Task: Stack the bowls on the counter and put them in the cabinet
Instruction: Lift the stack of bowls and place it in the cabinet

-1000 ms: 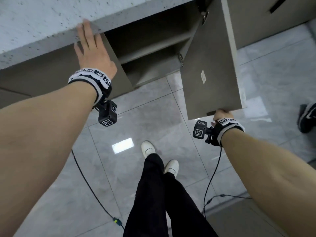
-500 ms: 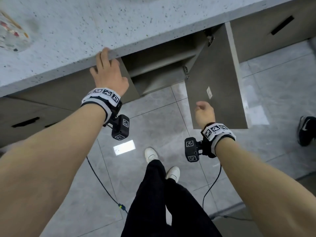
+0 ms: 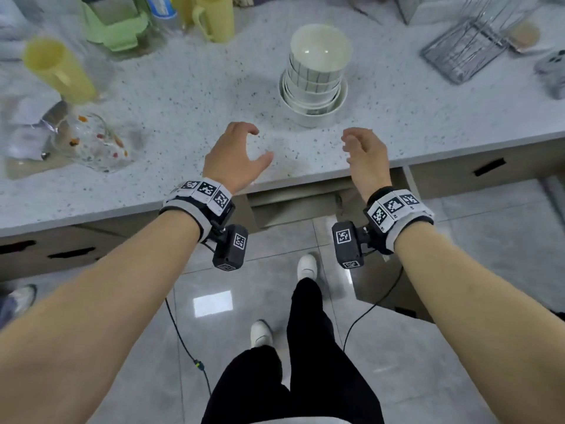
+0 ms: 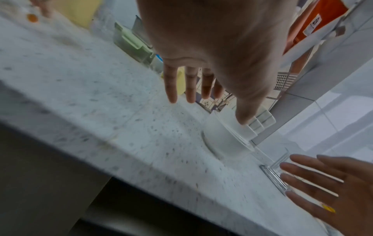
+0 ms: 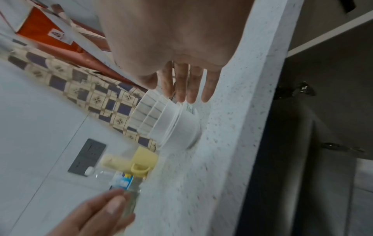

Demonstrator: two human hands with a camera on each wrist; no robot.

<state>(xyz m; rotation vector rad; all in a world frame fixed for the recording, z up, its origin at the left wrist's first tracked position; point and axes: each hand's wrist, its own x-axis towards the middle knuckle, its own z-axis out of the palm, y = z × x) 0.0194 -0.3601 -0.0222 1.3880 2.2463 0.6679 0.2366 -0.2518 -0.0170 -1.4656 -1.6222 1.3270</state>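
Nearest, the person's legs and white shoes (image 3: 306,265) stand on grey floor tiles. Under the counter's front edge the cabinet (image 3: 293,206) is mostly hidden in the head view; only a strip of its opening shows between the wrists. The right wrist view shows more of it: a dark interior with a pale shelf (image 5: 327,33) and a hinge, its depth hard to make out.

The left hand (image 3: 234,156) hovers over the counter (image 3: 189,96) near its edge, fingers loosely curved and spread, holding nothing. The right hand (image 3: 363,154) hovers opposite it, fingers relaxed, also empty. Bare counter lies between the hands, and the bowls (image 3: 315,75) stand just beyond, touched by neither hand. The bowls are nested in one stack, wide white ones below and narrower striped ones on top, leaning slightly. How many there are cannot be told.

The wrist views are blurred. Both show the stack from the side, and each shows the other hand's fingers at a corner.

Farther left stand a patterned glass (image 3: 91,142) and yellow cups (image 3: 56,68), cut off or smeared. Farther right a wire rack (image 3: 470,47) runs out of frame. Open counter surrounds the stack on all sides.
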